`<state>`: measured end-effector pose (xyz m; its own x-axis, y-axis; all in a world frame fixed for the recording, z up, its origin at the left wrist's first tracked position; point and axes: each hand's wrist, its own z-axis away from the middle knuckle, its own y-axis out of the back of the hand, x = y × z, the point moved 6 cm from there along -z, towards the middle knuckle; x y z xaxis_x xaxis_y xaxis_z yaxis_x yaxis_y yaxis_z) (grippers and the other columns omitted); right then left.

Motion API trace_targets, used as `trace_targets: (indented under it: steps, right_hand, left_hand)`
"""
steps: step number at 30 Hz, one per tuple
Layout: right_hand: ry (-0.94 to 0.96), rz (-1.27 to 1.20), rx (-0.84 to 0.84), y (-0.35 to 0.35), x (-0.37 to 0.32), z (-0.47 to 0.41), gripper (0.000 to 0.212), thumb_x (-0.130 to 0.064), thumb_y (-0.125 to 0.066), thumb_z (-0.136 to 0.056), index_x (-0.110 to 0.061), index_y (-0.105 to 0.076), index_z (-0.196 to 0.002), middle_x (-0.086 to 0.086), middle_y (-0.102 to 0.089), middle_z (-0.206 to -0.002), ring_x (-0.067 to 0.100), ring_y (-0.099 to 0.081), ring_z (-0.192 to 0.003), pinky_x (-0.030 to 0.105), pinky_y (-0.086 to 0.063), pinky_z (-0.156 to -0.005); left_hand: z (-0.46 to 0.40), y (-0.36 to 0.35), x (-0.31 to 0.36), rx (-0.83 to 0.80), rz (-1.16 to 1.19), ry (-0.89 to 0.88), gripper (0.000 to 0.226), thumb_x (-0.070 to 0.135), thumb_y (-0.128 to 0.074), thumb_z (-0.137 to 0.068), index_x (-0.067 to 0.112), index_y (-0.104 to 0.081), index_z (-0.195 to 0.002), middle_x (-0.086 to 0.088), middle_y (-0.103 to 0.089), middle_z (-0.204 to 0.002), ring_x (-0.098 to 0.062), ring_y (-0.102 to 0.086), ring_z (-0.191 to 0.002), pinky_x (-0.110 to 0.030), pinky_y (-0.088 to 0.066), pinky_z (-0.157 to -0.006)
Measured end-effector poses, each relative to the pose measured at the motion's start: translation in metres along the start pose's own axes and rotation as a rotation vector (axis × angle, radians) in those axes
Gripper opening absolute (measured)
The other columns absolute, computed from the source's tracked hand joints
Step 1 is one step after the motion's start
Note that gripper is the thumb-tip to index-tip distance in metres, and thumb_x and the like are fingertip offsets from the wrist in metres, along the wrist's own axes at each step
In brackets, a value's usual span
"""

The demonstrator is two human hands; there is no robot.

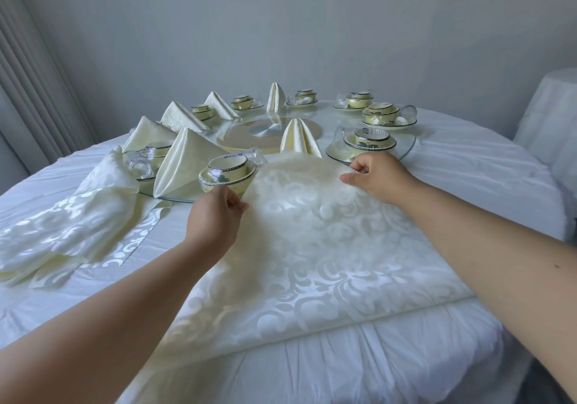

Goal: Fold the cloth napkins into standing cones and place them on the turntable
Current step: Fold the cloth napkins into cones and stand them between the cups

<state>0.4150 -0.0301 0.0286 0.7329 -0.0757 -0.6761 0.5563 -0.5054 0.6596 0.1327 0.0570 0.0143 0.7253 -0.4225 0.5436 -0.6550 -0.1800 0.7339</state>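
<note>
While six cream damask cones [184, 161] already stand on the round glass turntable [409, 147] beyond the hands, one large cream damask napkin [312, 247] is spread flat beneath both forearms. Its far edge is pinched by the left hand [215, 216] and right hand [377, 175], fingers curled. A rumpled pile of unfolded napkins [78, 216], left of the left hand, is judged still to be done.
</note>
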Motion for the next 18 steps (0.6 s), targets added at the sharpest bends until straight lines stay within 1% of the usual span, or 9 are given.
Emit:
trace_targets:
  steps: [3, 5, 7, 9, 12, 13, 15, 16, 18]
  right_hand:
    - [-0.059, 0.101, 0.009, -0.008, 0.009, -0.007, 0.026, -0.034, -0.073, -0.082, -0.014, -0.06, -0.073, 0.0, -0.054, -0.064, 0.017, -0.05, -0.062, 0.027, -0.036, -0.059]
    - [-0.097, 0.189, -0.025, -0.013, 0.011, -0.008, 0.028, -0.038, -0.071, -0.083, -0.015, -0.059, -0.073, 0.001, -0.058, -0.069, 0.021, -0.056, -0.071, 0.028, -0.038, -0.062]
    - [-0.124, 0.374, -0.065, -0.015, 0.005, -0.002, 0.031, -0.042, -0.069, -0.084, -0.012, -0.061, -0.089, 0.006, -0.063, -0.09, 0.026, -0.059, -0.09, 0.03, -0.042, -0.071]
    - [-0.079, 0.548, -0.037, -0.011, -0.015, 0.013, 0.041, -0.045, -0.067, -0.084, -0.012, -0.057, -0.107, 0.008, -0.058, -0.111, 0.029, -0.053, -0.108, 0.034, -0.044, -0.085]
    - [0.082, 0.459, -0.025, -0.014, -0.059, 0.06, 0.032, -0.045, -0.059, -0.089, -0.017, -0.058, -0.105, 0.004, -0.06, -0.11, 0.025, -0.052, -0.107, 0.034, -0.044, -0.088]
    - [0.136, 0.388, -0.062, -0.021, -0.072, 0.081, 0.031, -0.046, -0.054, -0.091, -0.019, -0.06, -0.104, 0.001, -0.061, -0.109, 0.022, -0.053, -0.105, 0.034, -0.044, -0.088]
    - [0.178, 0.252, -0.211, -0.041, -0.092, 0.125, 0.04, -0.052, -0.042, -0.094, -0.022, -0.061, -0.113, -0.005, -0.061, -0.117, 0.014, -0.052, -0.113, 0.032, -0.041, -0.096]
    - [0.166, 0.213, -0.313, -0.052, -0.097, 0.145, 0.049, -0.057, -0.034, -0.094, -0.026, -0.057, -0.123, -0.01, -0.056, -0.129, 0.009, -0.045, -0.123, 0.029, -0.035, -0.103]
    - [0.118, 0.21, -0.505, -0.071, -0.097, 0.172, 0.068, -0.065, -0.017, -0.088, -0.032, -0.037, -0.144, -0.017, -0.031, -0.151, 0.0, -0.021, -0.14, 0.022, -0.016, -0.115]
  left_hand:
    - [0.001, -0.007, 0.004, -0.014, -0.027, 0.008, 0.02, 0.027, -0.068, -0.087, 0.012, -0.057, -0.096, -0.004, -0.061, -0.092, -0.027, -0.055, -0.086, -0.031, -0.038, -0.067]
    - [0.006, -0.001, 0.012, 0.03, -0.11, -0.047, 0.026, 0.028, -0.069, -0.086, 0.013, -0.056, -0.103, -0.007, -0.058, -0.105, -0.028, -0.053, -0.099, -0.034, -0.04, -0.08]
    - [0.02, 0.014, 0.03, 0.053, -0.125, -0.172, 0.017, 0.025, -0.063, -0.088, 0.016, -0.058, -0.102, -0.006, -0.056, -0.109, -0.028, -0.051, -0.104, -0.036, -0.041, -0.087]
    - [0.05, 0.025, 0.047, -0.07, -0.102, -0.322, 0.008, 0.027, -0.053, -0.092, 0.022, -0.059, -0.092, -0.001, -0.057, -0.104, -0.024, -0.054, -0.101, -0.034, -0.043, -0.086]
    - [0.12, 0.03, 0.055, -0.292, -0.164, -0.508, 0.053, 0.061, -0.026, -0.09, 0.029, -0.06, -0.114, 0.01, -0.058, -0.122, -0.014, -0.051, -0.118, -0.022, -0.036, -0.101]
    - [0.141, 0.03, 0.056, -0.328, -0.22, -0.55, 0.072, 0.07, -0.013, -0.087, 0.029, -0.054, -0.128, 0.011, -0.052, -0.135, -0.013, -0.044, -0.129, -0.023, -0.029, -0.108]
    - [0.171, 0.019, 0.049, -0.484, -0.34, -0.55, 0.093, 0.08, 0.005, -0.077, 0.03, -0.023, -0.15, 0.012, -0.017, -0.157, -0.009, -0.013, -0.147, -0.033, -0.009, -0.119]
    - [0.18, 0.011, 0.042, -0.574, -0.372, -0.517, 0.094, 0.08, 0.007, -0.073, 0.032, -0.005, -0.153, 0.015, 0.003, -0.158, -0.006, 0.005, -0.147, -0.035, 0.002, -0.12]
    - [0.188, 0.003, 0.032, -0.669, -0.382, -0.49, 0.088, 0.078, 0.0, -0.075, 0.035, 0.014, -0.15, 0.015, 0.02, -0.157, -0.004, 0.02, -0.144, -0.035, 0.008, -0.119]
